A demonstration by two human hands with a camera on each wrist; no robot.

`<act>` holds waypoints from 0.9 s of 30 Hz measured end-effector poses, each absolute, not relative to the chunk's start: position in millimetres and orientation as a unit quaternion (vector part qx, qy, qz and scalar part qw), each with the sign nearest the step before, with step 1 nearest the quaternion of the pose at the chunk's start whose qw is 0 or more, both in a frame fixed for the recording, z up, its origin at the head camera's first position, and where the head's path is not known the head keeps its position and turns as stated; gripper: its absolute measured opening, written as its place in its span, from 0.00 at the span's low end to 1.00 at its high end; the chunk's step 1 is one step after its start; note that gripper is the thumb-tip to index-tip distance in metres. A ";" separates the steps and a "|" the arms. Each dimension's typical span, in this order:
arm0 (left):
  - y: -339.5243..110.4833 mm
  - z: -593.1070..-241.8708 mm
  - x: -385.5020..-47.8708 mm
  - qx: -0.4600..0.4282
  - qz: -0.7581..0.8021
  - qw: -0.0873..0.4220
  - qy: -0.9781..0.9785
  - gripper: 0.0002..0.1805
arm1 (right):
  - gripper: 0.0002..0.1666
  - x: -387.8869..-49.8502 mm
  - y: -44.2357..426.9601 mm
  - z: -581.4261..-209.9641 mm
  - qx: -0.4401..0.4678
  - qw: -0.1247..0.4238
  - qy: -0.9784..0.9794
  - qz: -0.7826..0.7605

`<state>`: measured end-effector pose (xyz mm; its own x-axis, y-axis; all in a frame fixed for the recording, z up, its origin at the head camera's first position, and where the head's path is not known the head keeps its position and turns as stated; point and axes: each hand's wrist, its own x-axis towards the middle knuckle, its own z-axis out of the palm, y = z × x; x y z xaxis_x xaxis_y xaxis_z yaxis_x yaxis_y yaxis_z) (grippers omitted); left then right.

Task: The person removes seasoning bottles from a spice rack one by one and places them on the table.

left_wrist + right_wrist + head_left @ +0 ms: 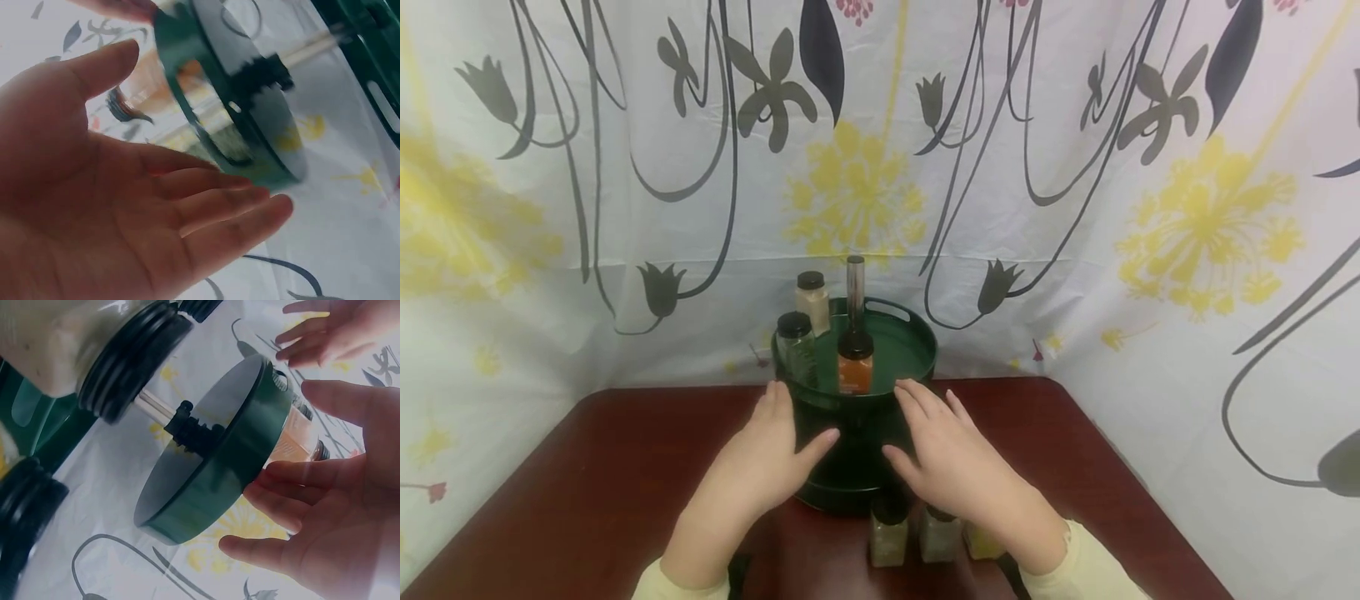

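Observation:
A green two-tier round rack stands on the table, with an upper tray (pixel 898 354) on a shiny metal post (pixel 855 287). My left hand (pixel 763 458), fingers extended and thumb apart, is at the tray's left front. Opposite it, my right hand (pixel 951 458) lies by the right front with spread fingers. Neither hand grips anything; whether fingertips touch the tray, I cannot tell. The tray bears a jar of orange spice (pixel 855 372), a jar of green herbs (pixel 797 354) and a jar of cream-coloured powder (pixel 814 307), all black-lidded. The lower tier (pixel 842 497) is dark and partly hidden.
Before the rack, near my right forearm, stand a jar of pale contents (pixel 889 537), a greyish jar (pixel 938 540) and a yellow jar (pixel 983 543) partly covered by my hand. A flowered curtain (pixel 880 192) hangs behind the dark red table (pixel 647 467).

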<state>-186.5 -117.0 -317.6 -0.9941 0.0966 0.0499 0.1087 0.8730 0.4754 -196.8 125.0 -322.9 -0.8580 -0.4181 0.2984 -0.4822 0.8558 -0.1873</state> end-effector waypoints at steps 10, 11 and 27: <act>-138.2 -333.1 -217.8 -0.056 -0.302 0.041 -0.951 0.60 | 0.46 -205.9 131.2 -316.5 0.214 0.112 -0.964 0.114; -138.3 -335.0 -219.8 -0.055 -0.306 0.044 -0.950 0.60 | 0.46 -206.4 131.5 -315.2 0.213 0.109 -0.965 0.111; -133.6 -337.7 -222.4 -0.055 -0.293 0.060 -0.953 0.58 | 0.47 -213.0 127.1 -294.4 0.206 0.086 -0.968 0.114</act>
<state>-222.4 -133.6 -337.7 -0.9866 0.0701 0.1471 0.1406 0.8226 0.5510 -213.0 127.1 -294.4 -0.9000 -0.3801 0.2133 -0.4193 0.8887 -0.1853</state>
